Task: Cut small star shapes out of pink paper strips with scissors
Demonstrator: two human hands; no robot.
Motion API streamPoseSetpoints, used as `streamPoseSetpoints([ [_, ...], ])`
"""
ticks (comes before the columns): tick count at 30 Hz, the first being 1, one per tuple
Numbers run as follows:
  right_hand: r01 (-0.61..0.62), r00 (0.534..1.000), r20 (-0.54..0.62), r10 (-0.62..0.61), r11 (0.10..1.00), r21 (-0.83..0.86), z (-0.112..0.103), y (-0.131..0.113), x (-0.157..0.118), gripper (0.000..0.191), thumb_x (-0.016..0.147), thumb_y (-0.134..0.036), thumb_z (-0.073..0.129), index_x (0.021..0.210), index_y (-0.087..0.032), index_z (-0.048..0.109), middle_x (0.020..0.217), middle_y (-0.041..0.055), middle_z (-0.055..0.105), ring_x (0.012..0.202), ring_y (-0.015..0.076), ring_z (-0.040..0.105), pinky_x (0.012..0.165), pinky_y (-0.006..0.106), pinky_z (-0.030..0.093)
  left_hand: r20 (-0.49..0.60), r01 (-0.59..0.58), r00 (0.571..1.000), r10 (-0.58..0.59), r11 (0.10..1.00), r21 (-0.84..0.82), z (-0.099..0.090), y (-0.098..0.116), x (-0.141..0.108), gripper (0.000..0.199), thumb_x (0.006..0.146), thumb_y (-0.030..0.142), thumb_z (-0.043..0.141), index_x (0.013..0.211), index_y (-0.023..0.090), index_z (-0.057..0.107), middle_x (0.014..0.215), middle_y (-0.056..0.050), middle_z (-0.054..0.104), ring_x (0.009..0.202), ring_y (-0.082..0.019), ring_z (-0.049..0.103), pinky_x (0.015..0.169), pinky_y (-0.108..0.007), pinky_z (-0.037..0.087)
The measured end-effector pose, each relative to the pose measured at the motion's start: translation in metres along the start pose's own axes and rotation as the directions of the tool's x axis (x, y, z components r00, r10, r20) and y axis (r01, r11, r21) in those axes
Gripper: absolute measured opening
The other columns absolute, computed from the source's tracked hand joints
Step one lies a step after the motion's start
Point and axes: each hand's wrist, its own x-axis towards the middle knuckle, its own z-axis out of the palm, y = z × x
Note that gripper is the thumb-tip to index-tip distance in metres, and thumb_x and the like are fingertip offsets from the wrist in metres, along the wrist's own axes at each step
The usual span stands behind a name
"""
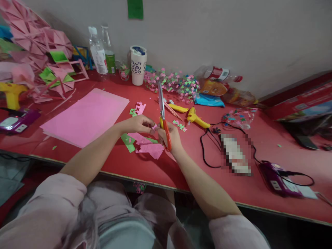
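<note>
Unclear lettering (pixel 138 67) on tumbler (pixel 137 79); hands (pixel 172 138) with scissors (pixel 162 111), pink paper (pixel 155 127)

Text: none legible | white tumbler (pixel 138 69): dark lettering, apparently too blurred

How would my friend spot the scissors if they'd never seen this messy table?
Find the long red table, then the person's right hand over it. That hand holds the scissors, their tip pointing toward the wall. Shiny metal and an orange handle set them apart from the yellow glue gun lying nearby.
</note>
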Motion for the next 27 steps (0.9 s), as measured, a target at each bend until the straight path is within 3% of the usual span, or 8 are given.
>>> streamPoseSetpoints([
  [7, 0.043, 0.999, 0.002, -0.043, 0.998, 0.055, -0.002, -0.004, -0.001, 0.016, 0.07, -0.022, 0.055, 0.06, -0.021, 0.042, 0.034, -0.0096, 0.035, 0.027, 0.0069, 0.032, 0.034, 0.021, 0.029, -0.105, 0.017, 0.994, -0.032, 0.989, -0.148, 0.004, 0.004, 0.0, 0.016, 0.072, 0.03, 0.06, 0.071, 0.014, 0.061, 0.061, 0.003, 0.057, 0.044, -0.001, 0.036, 0.043, -0.017, 0.027],
  [16, 0.037, 0.999, -0.012, -0.037, 0.996, 0.081, -0.001, -0.004, -0.003, 0.019, 0.071, -0.026, 0.058, 0.062, -0.021, 0.043, 0.035, -0.0098, 0.035, 0.027, 0.0078, 0.034, 0.034, 0.023, 0.029, -0.216, -0.025, 0.976, -0.035, 0.962, -0.273, 0.01, -0.002, 0.005, 0.008, 0.071, 0.022, 0.06, 0.071, 0.014, 0.059, 0.053, 0.005, 0.054, 0.041, 0.0, 0.036, 0.041, -0.016, 0.027],
  [21, 0.011, 0.999, 0.037, -0.017, 0.988, 0.156, -0.001, -0.005, -0.003, 0.021, 0.074, -0.024, 0.054, 0.058, -0.022, 0.039, 0.034, -0.0086, 0.035, 0.028, 0.0075, 0.032, 0.035, 0.023, 0.03, -0.196, -0.028, 0.98, -0.031, 0.956, -0.293, 0.011, -0.004, 0.006, 0.009, 0.072, 0.022, 0.061, 0.069, 0.015, 0.057, 0.052, 0.007, 0.051, 0.04, 0.0, 0.036, 0.04, -0.017, 0.026],
  [27, 0.022, 1.0, -0.004, -0.022, 0.991, 0.131, -0.002, -0.005, -0.003, 0.023, 0.075, -0.028, 0.053, 0.058, -0.022, 0.039, 0.035, -0.0086, 0.036, 0.029, 0.0069, 0.034, 0.036, 0.022, 0.032, -0.172, 0.001, 0.984, -0.055, 0.955, -0.297, 0.013, 0.001, 0.005, 0.014, 0.076, 0.026, 0.06, 0.069, 0.015, 0.056, 0.055, 0.006, 0.053, 0.041, 0.0, 0.038, 0.041, -0.018, 0.026],
])
